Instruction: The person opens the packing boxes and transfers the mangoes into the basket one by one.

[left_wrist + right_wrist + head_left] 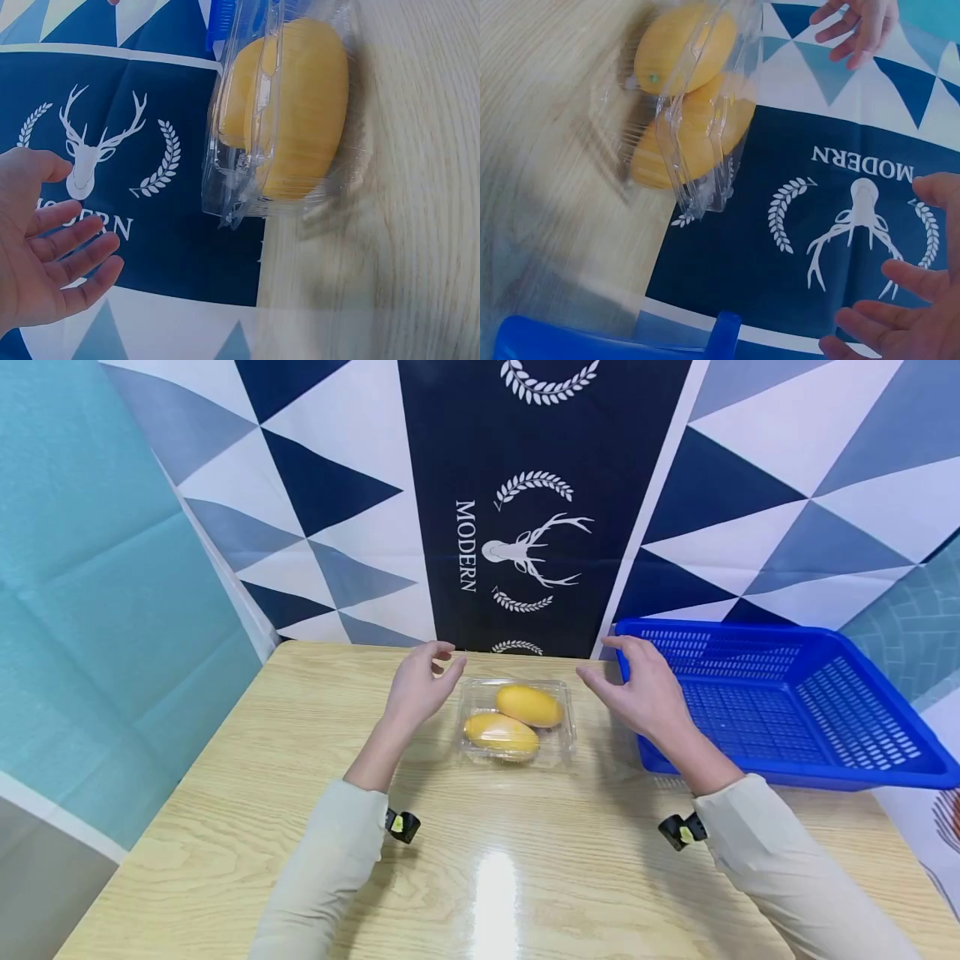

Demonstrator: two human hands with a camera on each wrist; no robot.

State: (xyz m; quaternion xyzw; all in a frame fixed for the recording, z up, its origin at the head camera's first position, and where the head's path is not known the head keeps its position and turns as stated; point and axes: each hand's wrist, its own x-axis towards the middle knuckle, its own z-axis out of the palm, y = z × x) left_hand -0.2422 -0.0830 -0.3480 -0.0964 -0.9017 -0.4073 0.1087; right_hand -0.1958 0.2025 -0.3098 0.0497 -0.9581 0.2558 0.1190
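A clear plastic clamshell box sits on the wooden table with two yellow mangoes inside, one mango behind the other mango. Its lid looks closed in both wrist views. To the left of the box my left hand hovers with relaxed, slightly bent fingers and touches nothing. On the other side my right hand is held in the air between the box and a blue plastic basket, its fingers loosely spread. Both palms face the box, and neither hand holds anything.
The blue basket with slotted walls stands at the table's right side, close to my right forearm. Behind the table hangs a patterned cloth with a deer print. A teal covering hangs on the left.
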